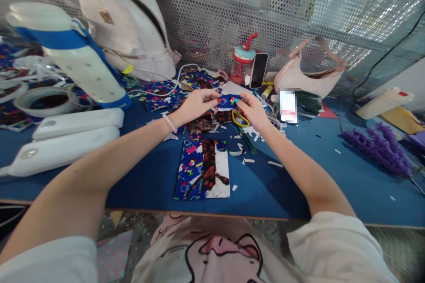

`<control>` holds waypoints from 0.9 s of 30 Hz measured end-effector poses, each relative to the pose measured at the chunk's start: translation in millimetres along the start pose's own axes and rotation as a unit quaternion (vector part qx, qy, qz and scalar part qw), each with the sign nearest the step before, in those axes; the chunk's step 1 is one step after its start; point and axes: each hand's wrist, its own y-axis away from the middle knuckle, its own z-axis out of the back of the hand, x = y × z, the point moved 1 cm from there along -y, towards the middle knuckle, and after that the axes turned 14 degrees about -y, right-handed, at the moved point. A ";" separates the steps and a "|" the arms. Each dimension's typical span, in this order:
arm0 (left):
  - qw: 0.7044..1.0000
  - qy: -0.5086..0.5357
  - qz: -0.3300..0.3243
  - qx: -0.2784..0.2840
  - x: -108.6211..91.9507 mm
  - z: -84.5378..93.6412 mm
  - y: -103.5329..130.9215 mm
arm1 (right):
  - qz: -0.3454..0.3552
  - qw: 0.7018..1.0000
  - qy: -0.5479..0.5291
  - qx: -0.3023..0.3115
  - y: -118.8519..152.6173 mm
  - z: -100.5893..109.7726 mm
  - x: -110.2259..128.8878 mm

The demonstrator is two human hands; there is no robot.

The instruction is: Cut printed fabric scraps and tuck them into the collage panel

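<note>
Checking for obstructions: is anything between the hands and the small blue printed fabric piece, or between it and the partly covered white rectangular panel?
Nothing blocks the left hand or right hand: both pinch the fabric piece. Toward the panel, brown patterned scraps and a yellow looped handle lie below; passing above looks possible.

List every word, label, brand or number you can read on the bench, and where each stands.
None can be read with certainty.
Yellow lettering on the patterned panel: too small.
Held blue piece: no readable text.
Lit screen: blurred out.
Gold plate on the white backpack: unreadable.
</note>
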 end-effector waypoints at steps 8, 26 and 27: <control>0.999 -0.039 0.024 0.015 -1.5 17.7 51.7 | -0.024 0.997 0.013 0.067 17.4 -24.4 0.9; 0.966 -0.133 -0.151 0.165 -27.7 0.2 106.8 | -0.037 0.969 0.177 0.167 109.5 -15.1 26.4; 0.964 -0.137 -0.156 0.164 -27.6 -2.2 108.3 | -0.015 0.963 0.198 0.182 112.3 -15.0 27.3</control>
